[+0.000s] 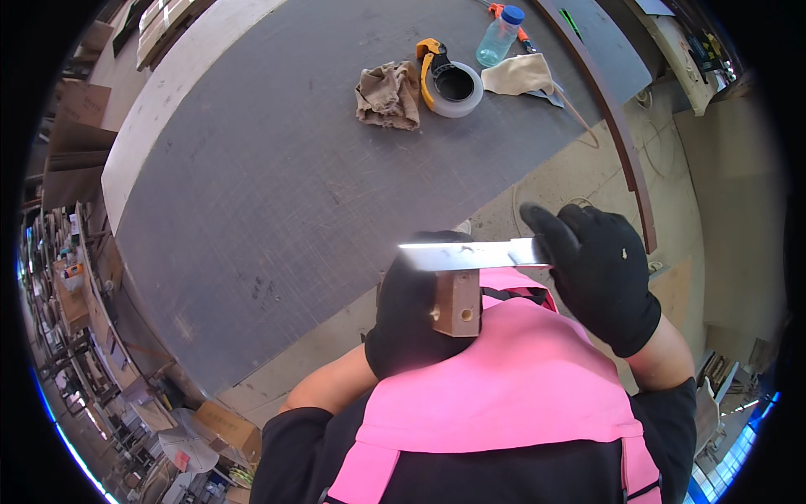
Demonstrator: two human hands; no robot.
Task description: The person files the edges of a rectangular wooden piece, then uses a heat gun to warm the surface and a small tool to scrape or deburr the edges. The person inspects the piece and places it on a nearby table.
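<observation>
Both my hands wear black gloves and hold a try square close to my chest. My left hand (405, 323) grips its wooden stock (457, 303), which has brass pins. Its shiny metal blade (467, 254) runs level from left to right, and my right hand (603, 273) pinches the blade's right end. I wear a pink vest over black sleeves.
A dark grey worktable (277, 193) lies ahead. At its far side sit a crumpled brown rag (389, 96), a tape roll with a yellow-handled tool (453, 84), a clear bottle with a blue cap (499, 35) and a beige cloth (522, 76). Cluttered shelves and cardboard boxes (225, 427) stand at left.
</observation>
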